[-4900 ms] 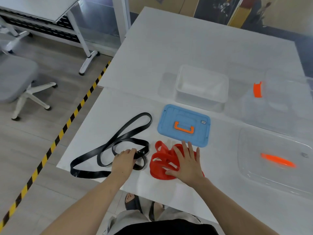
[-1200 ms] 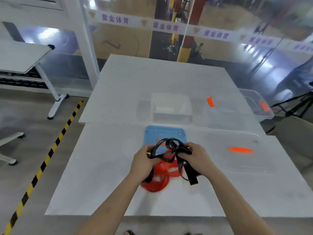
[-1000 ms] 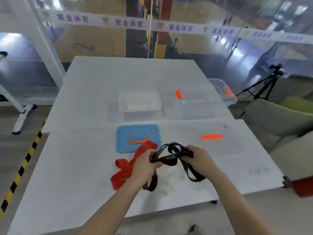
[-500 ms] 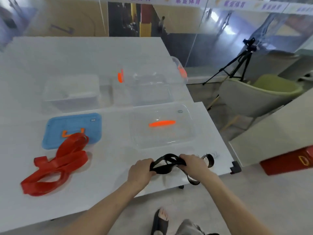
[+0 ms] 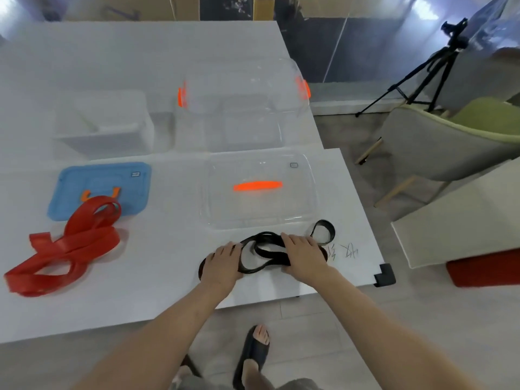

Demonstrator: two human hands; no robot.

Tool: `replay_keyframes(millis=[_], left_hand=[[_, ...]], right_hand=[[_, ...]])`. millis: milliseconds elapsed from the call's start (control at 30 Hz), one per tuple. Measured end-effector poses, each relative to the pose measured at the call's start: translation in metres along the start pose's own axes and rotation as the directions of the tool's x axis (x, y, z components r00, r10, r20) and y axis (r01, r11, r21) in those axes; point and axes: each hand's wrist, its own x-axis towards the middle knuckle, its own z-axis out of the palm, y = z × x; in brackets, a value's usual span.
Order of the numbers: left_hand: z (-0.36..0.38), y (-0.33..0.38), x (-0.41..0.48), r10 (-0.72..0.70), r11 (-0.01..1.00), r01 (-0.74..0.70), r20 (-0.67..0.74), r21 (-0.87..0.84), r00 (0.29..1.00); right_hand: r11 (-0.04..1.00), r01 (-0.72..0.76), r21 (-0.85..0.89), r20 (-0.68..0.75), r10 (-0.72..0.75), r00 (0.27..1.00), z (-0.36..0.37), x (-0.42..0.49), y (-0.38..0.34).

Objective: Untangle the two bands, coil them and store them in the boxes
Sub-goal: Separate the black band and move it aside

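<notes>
The black band (image 5: 264,253) lies in loose loops on the white table (image 5: 168,277) near its front right edge, with one loop sticking out to the right. My left hand (image 5: 222,263) lies palm down on the band's left end. My right hand (image 5: 302,253) covers its right part, fingers curled over the strap. The red band (image 5: 70,243) lies by itself in a loose heap at the left, its top loop resting on the blue lid (image 5: 98,190). Behind stand a small white box (image 5: 104,125) and a large clear box (image 5: 242,108), both open.
A clear lid with an orange handle (image 5: 259,190) lies just behind the black band. The table's right corner has a black guard (image 5: 384,274). A grey-green chair (image 5: 450,142), a tripod (image 5: 427,71) and another table (image 5: 461,218) stand to the right. My sandalled foot (image 5: 254,350) shows below.
The black band came free of the red one. Both hands carried it right and lowered it onto the table in front of the clear lid. The red band stayed at the left.
</notes>
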Motion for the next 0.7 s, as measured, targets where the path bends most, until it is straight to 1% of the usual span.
replay_keyframes(millis=[100,267,367,600,700], left_hand=[[0.004,0.000,0.002,-0.025,0.998,0.021,0.061,0.064,0.998],[0.002,0.000,-0.006,-0.026,0.997,0.019,0.098,0.077,0.995],[0.000,0.002,-0.012,-0.034,0.997,0.028,0.100,0.069,0.994],[-0.013,0.003,-0.019,-0.025,0.999,0.025,-0.007,-0.022,1.000],[-0.021,-0.001,-0.030,-0.031,0.999,0.030,-0.059,-0.025,0.998]], right_hand=[[1.000,0.024,0.000,0.025,-0.024,0.999,0.008,-0.002,0.001],[0.999,0.039,0.018,-0.016,-0.039,0.999,0.010,-0.009,0.000],[0.997,0.042,0.068,-0.042,-0.040,0.998,0.011,-0.012,-0.003],[0.995,0.045,0.093,-0.100,-0.036,0.994,0.000,-0.014,-0.010],[0.993,0.040,0.115,-0.185,-0.018,0.983,-0.005,-0.017,-0.020]])
